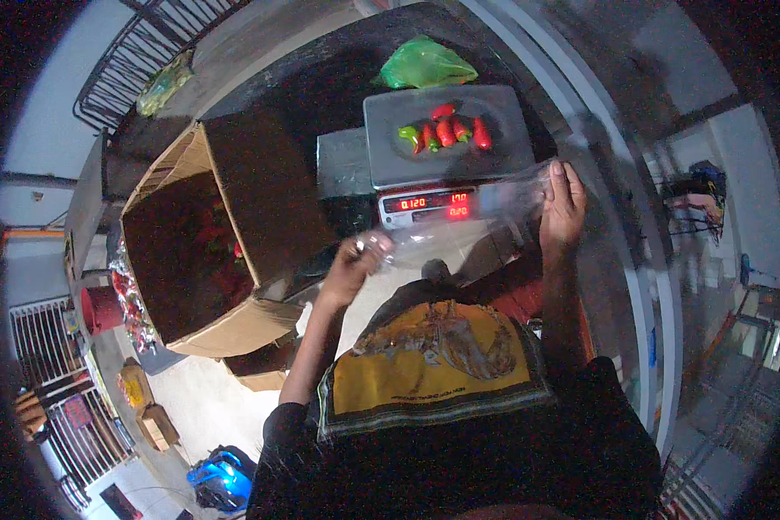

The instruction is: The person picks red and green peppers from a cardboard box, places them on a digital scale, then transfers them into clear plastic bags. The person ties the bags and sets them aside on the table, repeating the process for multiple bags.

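Left hand [355,267] and right hand [563,206] gripped a clear, apparently plastic bag [513,198]; at its twelve o'clock, red-green peppers [445,133] lay on a grey scale [390,166].

Glowing red digits stand on the display [413,205] of the digital scale [385,163], just above the centre of the frame: one group at the left, two stacked at the right. In the lower middle, small dark lettering runs upside down along the yellow panel [381,381] of the black shirt [459,459].
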{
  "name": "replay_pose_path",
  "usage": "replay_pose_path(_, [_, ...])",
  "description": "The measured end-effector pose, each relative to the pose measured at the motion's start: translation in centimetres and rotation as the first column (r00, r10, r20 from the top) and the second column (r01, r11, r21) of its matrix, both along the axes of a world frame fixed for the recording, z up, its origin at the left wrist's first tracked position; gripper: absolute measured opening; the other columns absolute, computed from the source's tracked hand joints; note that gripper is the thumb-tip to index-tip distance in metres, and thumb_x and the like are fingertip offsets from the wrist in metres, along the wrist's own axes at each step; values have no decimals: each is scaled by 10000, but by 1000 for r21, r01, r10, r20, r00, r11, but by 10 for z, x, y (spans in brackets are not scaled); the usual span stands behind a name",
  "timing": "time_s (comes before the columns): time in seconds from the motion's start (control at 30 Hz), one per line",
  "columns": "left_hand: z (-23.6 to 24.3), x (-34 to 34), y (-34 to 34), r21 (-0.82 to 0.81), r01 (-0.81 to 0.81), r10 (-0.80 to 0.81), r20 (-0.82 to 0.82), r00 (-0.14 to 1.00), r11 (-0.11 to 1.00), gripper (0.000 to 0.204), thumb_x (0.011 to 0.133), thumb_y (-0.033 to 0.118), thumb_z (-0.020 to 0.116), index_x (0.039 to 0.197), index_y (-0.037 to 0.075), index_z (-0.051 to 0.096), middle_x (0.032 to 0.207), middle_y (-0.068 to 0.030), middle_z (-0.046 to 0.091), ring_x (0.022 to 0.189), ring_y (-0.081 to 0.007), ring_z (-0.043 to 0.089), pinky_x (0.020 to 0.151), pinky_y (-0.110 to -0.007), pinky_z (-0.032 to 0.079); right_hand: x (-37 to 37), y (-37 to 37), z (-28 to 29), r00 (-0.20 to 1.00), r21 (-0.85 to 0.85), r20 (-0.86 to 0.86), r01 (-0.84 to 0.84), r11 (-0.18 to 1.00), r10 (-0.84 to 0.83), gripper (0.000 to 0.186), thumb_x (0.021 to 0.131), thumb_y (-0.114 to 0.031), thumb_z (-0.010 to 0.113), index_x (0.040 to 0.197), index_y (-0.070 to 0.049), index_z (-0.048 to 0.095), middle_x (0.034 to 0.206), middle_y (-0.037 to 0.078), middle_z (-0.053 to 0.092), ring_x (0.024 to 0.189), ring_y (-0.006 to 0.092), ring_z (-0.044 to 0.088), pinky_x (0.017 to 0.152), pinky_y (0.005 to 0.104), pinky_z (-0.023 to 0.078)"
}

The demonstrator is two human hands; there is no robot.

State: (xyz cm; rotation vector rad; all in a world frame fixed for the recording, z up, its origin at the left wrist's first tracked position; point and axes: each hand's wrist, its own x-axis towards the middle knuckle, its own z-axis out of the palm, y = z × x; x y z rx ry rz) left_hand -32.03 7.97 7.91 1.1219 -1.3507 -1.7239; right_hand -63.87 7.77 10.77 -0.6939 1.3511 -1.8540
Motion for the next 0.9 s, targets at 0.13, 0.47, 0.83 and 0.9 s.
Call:
replay_pose_path(0.13, [47,-1,-42,388,-434,545,-247,801,813,388,856,442,567,950,66,575,872,-49,579,786,-172,543,750,-326,455,28,-38,10,986,-8,103,-133,991,133,128,897,-174,561,853,-55,547,793,-25,524,691,52,451,604,202,347])
replay_pose_path(0.47, [34,76,-58,526,-636,822,-430,373,565,358,859,407,578,958,63,576,876,-56,589,836,-180,567,765,-316,488,89,-115,31,889,-154,332,-279,948,316,199,850,-194,628,986,-54,587,923,17,591,799,111,545,727,264,445])
replay_pose_path(0.83, [66,107,-28,-90,-774,680,-422,600,627,190,861,167,604,1007,55,561,946,-33,603,843,-122,559,752,-268,441,99,-116,32,692,-412,246,-559,720,678,200,867,-139,589,1049,-59,559,1067,69,601,731,129,487,626,294,381])
replay_pose_path(0.9, [55,121,-25,-94,-741,579,-562,591,665,195,877,156,579,1033,42,555,964,-41,607,847,-124,569,753,-267,451,107,-97,47,735,-328,213,-567,756,644,177,866,-141,590,1023,-62,565,970,44,601,700,117,486,630,290,396])
